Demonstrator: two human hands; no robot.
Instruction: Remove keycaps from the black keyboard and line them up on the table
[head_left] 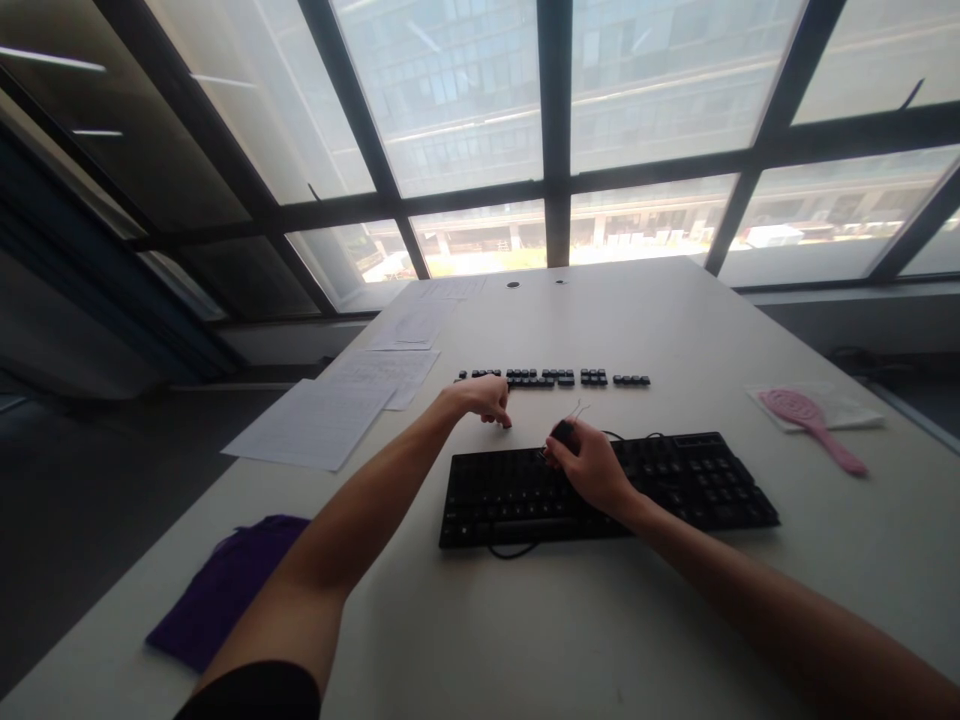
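Observation:
A black keyboard (pixel 525 500) lies on the white table, its upper left part bare of keycaps as far as I can make out. Over its top edge, my right hand (pixel 592 465) is closed round a keycap puller (pixel 562 432) with a dark handle, its thin wire prongs pointing up and away. Beyond the keyboard's left half, my left hand (pixel 487 398) pinches a small dark keycap (pixel 508 424) at the tabletop. Loose black keycaps (pixel 592 377) stand in rows behind that hand, which hides some of them.
Printed paper sheets (pixel 315 420) spread along the table's left side. A purple cloth-like item (pixel 232 580) lies at the front left, partly under my left arm. On the right, a pink hairbrush (pixel 814 425) rests on a clear plastic bag (pixel 862 412). Large windows rise behind the table.

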